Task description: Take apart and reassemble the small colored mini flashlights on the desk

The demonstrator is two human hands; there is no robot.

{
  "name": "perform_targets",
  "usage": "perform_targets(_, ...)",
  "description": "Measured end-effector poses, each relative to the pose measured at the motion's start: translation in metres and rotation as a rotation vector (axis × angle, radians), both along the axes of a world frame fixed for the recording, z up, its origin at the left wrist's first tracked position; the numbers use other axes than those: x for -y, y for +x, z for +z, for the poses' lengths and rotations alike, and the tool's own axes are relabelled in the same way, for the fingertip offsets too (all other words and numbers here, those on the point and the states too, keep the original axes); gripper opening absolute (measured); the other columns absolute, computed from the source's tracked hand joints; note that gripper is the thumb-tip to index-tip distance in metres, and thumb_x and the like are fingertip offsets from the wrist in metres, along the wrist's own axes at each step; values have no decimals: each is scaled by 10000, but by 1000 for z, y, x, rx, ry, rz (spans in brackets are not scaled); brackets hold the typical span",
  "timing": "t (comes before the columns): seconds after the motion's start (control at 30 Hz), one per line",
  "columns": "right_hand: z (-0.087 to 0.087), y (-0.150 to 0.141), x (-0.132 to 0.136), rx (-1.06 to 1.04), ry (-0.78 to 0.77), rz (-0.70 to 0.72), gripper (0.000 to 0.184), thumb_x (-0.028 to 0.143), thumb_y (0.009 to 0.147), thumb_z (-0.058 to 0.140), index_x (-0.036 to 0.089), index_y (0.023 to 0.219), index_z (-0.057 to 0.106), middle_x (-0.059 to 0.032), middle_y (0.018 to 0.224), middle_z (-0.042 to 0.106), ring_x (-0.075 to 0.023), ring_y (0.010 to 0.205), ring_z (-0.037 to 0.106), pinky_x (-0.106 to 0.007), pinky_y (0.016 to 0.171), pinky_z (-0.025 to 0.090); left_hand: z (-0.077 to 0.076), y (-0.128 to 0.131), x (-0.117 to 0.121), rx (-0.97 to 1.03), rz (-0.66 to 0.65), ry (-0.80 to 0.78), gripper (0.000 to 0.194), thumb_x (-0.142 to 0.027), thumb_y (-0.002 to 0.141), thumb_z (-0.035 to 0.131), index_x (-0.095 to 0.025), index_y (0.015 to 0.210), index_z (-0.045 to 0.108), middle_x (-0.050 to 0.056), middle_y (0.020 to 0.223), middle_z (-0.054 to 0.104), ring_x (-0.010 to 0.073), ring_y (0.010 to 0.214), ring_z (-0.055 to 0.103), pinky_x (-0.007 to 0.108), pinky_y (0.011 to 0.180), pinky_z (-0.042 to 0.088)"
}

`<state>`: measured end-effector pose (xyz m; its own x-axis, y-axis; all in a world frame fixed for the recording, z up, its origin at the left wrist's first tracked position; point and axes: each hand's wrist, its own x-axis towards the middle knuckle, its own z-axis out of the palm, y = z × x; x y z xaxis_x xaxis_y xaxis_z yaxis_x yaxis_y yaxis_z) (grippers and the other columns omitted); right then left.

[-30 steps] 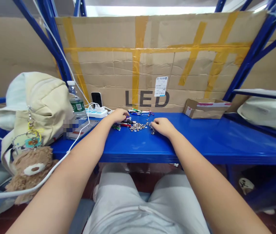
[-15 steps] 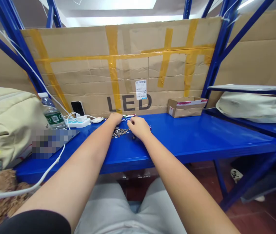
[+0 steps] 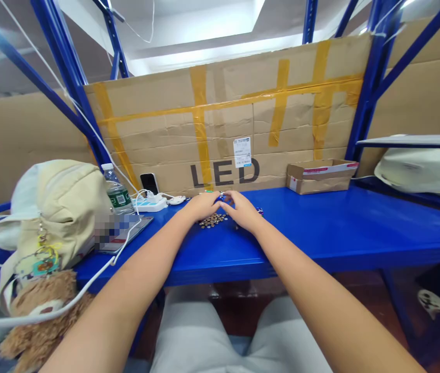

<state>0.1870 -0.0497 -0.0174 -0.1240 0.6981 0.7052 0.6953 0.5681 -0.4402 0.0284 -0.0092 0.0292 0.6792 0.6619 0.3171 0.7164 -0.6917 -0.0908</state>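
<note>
My left hand (image 3: 201, 205) and my right hand (image 3: 242, 209) meet over a blue shelf (image 3: 321, 228), fingertips touching a small blue object (image 3: 221, 197) between them. The fingers of both hands are curled and pinched together. A heap of small silver button cells (image 3: 212, 220) lies just in front of my hands. Small coloured pen-shaped pieces lie behind the hands, mostly hidden by them.
A cream backpack (image 3: 57, 217) with a brown plush toy (image 3: 37, 331) sits at left, beside a water bottle (image 3: 117, 192), a power strip (image 3: 150, 203) and a phone (image 3: 149, 183). A taped cardboard sheet marked LED (image 3: 228, 129) backs the shelf. A small open carton (image 3: 319, 177) stands at right.
My hands have come together from apart, now meeting over a small blue piece behind the button cells. The camera has swung, so the view shifted.
</note>
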Motion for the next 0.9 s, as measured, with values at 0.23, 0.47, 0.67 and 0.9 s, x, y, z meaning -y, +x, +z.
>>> perform_targets(0.23, 6, 4, 8, -43, -107, 25, 207, 212, 842, 531, 156, 1023, 614, -81, 1001, 681, -168, 862, 610, -302, 785, 458, 0, 1, 8, 48, -96, -25, 343, -361, 929, 329, -175, 1116, 548, 100, 1128, 634, 245, 1009, 593, 337, 842, 455)
perform_targets(0.47, 7, 6, 8, -22, -105, 26, 202, 187, 883, 427, 173, 931, 623, -65, 917, 685, -174, 849, 606, -288, 773, 425, -3, -3, 10, 119, -106, -61, 364, -412, 943, 294, -186, 979, 578, 87, 1024, 654, 233, 938, 599, 331, 818, 449)
perform_targets(0.67, 5, 8, 7, 16, -178, -36, 264, 258, 930, 338, 186, 840, 576, -43, 763, 642, -163, 705, 570, -258, 672, 387, 0, -2, 17, 167, -81, -74, 314, -432, 930, 323, -215, 978, 544, 56, 950, 659, 225, 881, 609, 310, 751, 437)
perform_targets(0.9, 3, 8, 8, 66, -226, -101, 262, 242, 931, 344, 180, 978, 593, -100, 1000, 665, -195, 936, 588, -270, 786, 375, -1, 1, 20, 141, -82, -93, 301, -406, 929, 328, -216, 947, 561, 49, 953, 667, 214, 883, 607, 296, 752, 426)
